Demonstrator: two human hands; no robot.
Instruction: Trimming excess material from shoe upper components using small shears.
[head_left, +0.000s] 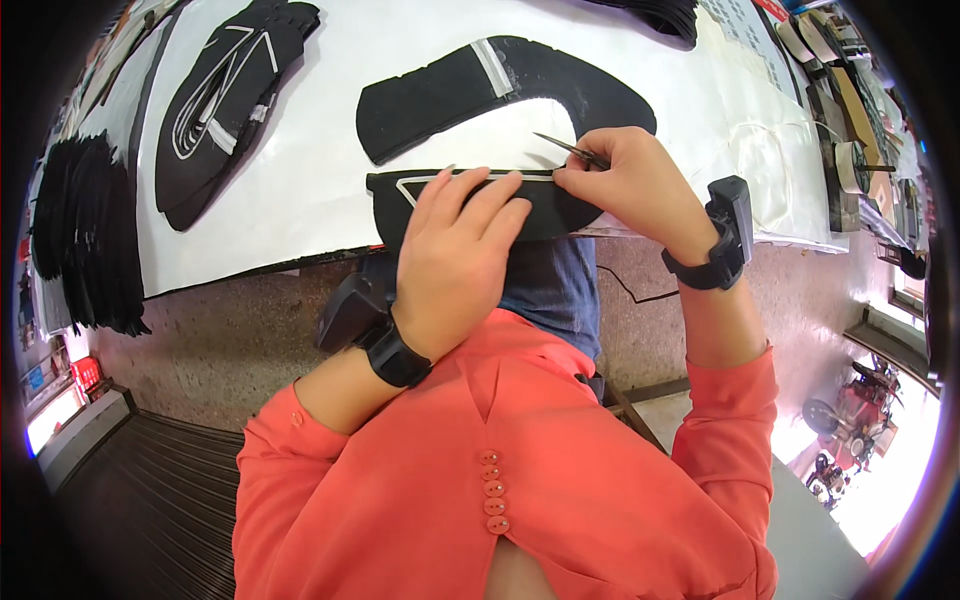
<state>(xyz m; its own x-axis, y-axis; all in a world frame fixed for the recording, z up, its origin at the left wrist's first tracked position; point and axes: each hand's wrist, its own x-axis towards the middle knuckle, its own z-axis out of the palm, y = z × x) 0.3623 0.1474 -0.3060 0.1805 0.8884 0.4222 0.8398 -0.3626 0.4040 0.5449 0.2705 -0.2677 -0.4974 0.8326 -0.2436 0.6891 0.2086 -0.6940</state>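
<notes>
A black, curved shoe-upper piece (545, 215) with white strip lines lies at the near edge of the white-covered table. My left hand (455, 240) rests on it, fingers stretched out and slightly apart, pressing near its upper edge. At the piece's right end, my right hand (630, 180) is closed, thumb and forefinger pinched close to the edge. A slim, dark metal tool with a sharp point (575, 150), resembling small scissors, sticks out leftward from this hand; its rear part is hidden by the fingers. Just beyond lies a larger curved black piece (430, 105) with a pale band across it.
Stacked black pieces with white lines (225, 110) lie on the table's left. A bundle of black strips (85, 230) hangs over the left edge. More dark pieces (660, 15) sit at the back. Spools (850, 165) stand along the right side, near loose white thread (765, 165).
</notes>
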